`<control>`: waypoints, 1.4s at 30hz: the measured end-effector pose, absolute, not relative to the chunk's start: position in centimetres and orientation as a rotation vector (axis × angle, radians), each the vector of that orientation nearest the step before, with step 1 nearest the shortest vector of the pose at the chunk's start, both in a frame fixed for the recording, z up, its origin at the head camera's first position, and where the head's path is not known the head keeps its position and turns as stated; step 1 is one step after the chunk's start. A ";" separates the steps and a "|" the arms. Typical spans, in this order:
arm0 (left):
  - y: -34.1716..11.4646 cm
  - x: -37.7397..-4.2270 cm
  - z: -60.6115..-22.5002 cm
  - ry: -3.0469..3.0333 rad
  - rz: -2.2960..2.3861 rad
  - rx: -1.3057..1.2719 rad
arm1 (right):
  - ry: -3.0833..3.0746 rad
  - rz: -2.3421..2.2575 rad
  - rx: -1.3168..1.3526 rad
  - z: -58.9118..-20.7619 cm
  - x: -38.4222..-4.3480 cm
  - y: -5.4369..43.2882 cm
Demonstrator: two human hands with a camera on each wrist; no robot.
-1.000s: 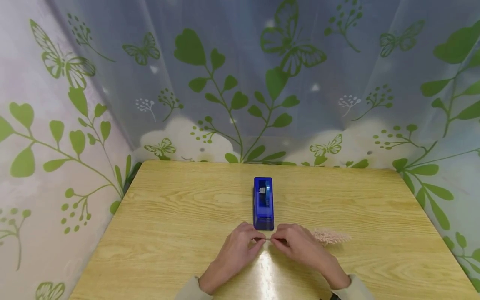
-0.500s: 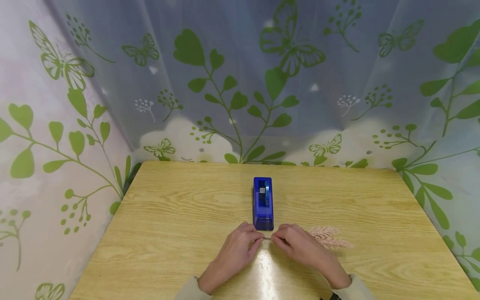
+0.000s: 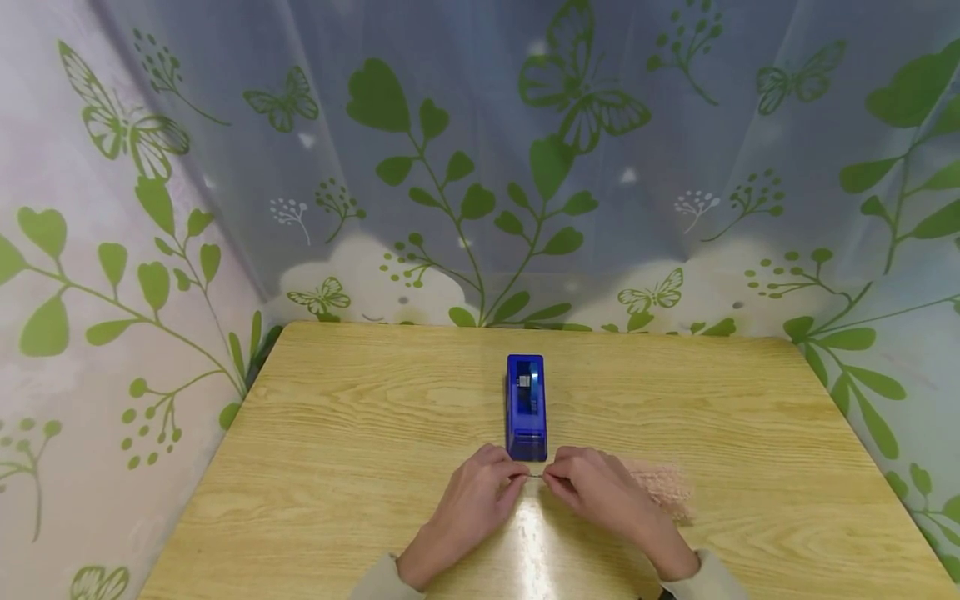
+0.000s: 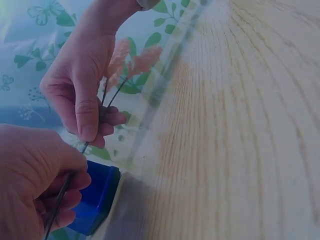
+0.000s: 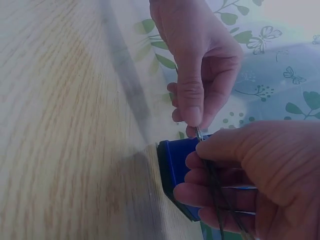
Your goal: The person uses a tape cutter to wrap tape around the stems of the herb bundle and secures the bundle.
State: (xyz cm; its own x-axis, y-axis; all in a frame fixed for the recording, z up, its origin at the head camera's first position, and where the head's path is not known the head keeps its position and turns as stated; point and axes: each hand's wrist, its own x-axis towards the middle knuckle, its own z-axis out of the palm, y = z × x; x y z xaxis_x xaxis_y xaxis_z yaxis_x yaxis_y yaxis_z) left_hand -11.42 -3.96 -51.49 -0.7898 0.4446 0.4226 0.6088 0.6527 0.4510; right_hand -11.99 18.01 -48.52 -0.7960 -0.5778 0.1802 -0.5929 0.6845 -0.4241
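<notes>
Pale pink feathery plumes [image 3: 666, 486] on thin dark stems [image 4: 117, 92] look like dried or artificial grass sprigs. My right hand [image 3: 603, 493] pinches the stems between thumb and fingers, with the plumes reaching out to its right. Just to its left, my left hand [image 3: 477, 493] pinches the same bundle nearer the other end. A short stretch of stem [image 3: 536, 476] shows between the fingertips. The right wrist view has two stems crossing the fingers of my right hand [image 5: 280, 170]. Part of the plumes is hidden behind the right hand in the head view.
A blue tape dispenser [image 3: 528, 437] stands on the wooden table [image 3: 360, 417] right beyond the fingertips. A patterned curtain [image 3: 480, 167] with green leaves and butterflies encloses the back and sides of the table.
The plumes beyond my right hand spread apart, then swung lower and bunched together, as the stems turned in the fingers. Both hands and the tape dispenser stay nearly in place.
</notes>
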 end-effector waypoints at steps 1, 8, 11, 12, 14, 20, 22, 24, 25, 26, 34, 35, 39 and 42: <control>-3.9 -11.4 -51.5 -2.606 -0.861 -0.835 | -2.845 0.730 0.991 -48.6 -12.0 18.0; -3.8 -11.2 -51.6 -2.636 -0.887 -0.779 | -2.805 0.761 0.985 -48.6 -12.0 17.9; -3.7 -11.3 -51.6 -2.615 -0.904 -0.778 | -2.829 0.821 0.974 -48.6 -12.0 17.9; -3.7 -11.3 -51.6 -2.608 -0.907 -0.780 | -2.841 0.835 0.972 -48.6 -11.9 17.8; -3.8 -11.3 -51.7 -2.595 -0.914 -0.785 | -2.860 0.856 0.971 -48.7 -12.0 17.8; -3.8 -11.4 -51.6 -2.561 -0.931 -0.803 | -2.842 0.832 0.983 -48.9 -11.9 17.7; -3.8 -11.4 -51.6 -2.561 -0.935 -0.799 | -2.826 0.830 0.984 -48.9 -11.9 17.8; -3.8 -11.4 -51.6 -2.567 -0.937 -0.790 | -2.811 0.837 0.990 -48.9 -11.9 17.9; -3.7 -11.4 -51.6 -2.572 -0.936 -0.784 | -2.804 0.837 0.995 -48.8 -11.9 17.9; -3.7 -11.4 -51.6 -2.577 -0.933 -0.777 | -2.797 0.836 1.000 -48.8 -11.9 17.9; -3.4 -11.2 -51.8 -2.605 -0.877 -0.776 | -2.745 0.855 1.053 -48.7 -12.1 18.0; -3.4 -11.2 -51.9 -2.606 -0.871 -0.778 | -2.745 0.860 1.056 -48.7 -12.1 18.0; -3.5 -11.3 -51.9 -2.599 -0.868 -0.788 | -2.750 0.898 1.054 -48.7 -12.2 18.0; -3.6 -11.3 -51.9 -2.570 -0.861 -0.801 | -2.783 0.932 1.037 -48.8 -12.2 18.0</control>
State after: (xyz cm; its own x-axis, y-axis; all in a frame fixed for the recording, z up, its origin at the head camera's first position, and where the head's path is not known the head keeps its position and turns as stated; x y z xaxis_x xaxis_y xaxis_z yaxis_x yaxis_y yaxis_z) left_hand -11.35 -3.60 -51.87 -0.7942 0.4081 0.4502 0.5970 0.6622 0.4528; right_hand -12.22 17.96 -48.77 -0.7777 -0.5869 0.2253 -0.6042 0.5988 -0.5258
